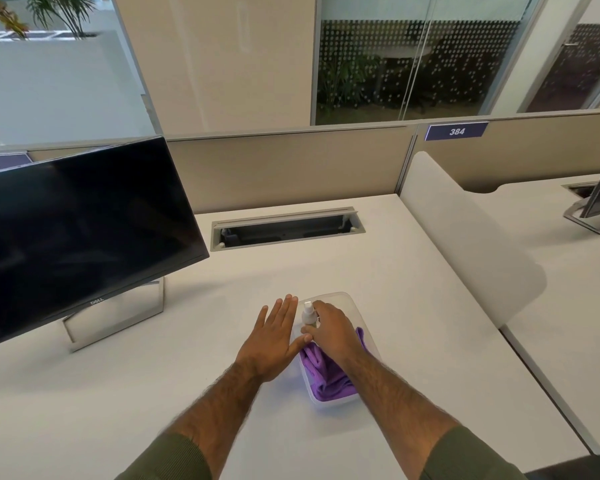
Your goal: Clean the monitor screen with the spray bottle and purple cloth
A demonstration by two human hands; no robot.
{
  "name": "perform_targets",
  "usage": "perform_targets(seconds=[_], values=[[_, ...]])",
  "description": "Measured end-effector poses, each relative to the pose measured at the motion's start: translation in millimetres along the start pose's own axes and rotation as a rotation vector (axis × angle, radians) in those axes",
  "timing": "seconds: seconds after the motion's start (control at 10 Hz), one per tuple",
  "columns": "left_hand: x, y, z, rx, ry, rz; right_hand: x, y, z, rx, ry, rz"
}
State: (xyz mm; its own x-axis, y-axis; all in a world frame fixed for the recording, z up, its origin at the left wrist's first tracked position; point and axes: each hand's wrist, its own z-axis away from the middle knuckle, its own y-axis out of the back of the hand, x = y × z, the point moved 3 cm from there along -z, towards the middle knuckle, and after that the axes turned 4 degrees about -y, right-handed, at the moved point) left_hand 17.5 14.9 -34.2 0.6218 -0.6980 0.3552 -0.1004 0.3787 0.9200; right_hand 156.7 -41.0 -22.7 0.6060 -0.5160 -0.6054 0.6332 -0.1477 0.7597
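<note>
Open-plan office. A white desk point(378, 271) carries a dark, switched-off monitor point(84, 230) on a metal stand at its left. Behind the desk runs a beige partition point(284, 168); a numbered plate, 384 point(457, 131), is fixed to it right of the desk. A cable hatch point(286, 228) is set into the desk's rear. Beyond the partition stand glass walls point(413, 57).

A white desk point(395, 271) carried a dark monitor point(77, 230) on a metal stand point(118, 317) at the left. Near the front edge sat a clear tray point(352, 306). The left hand point(274, 337) lay flat, seemingly on the desk, just beside the tray. A cable slot point(286, 228) opened near the back.
</note>
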Motion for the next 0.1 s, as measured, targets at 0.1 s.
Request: perform_targets(seconds=[0.1], values=[[2.5, 1.1, 0.4, 0.003, -0.003, -0.014, -0.9, 6.6, 3.6, 0.033, 0.012, 0.01]])
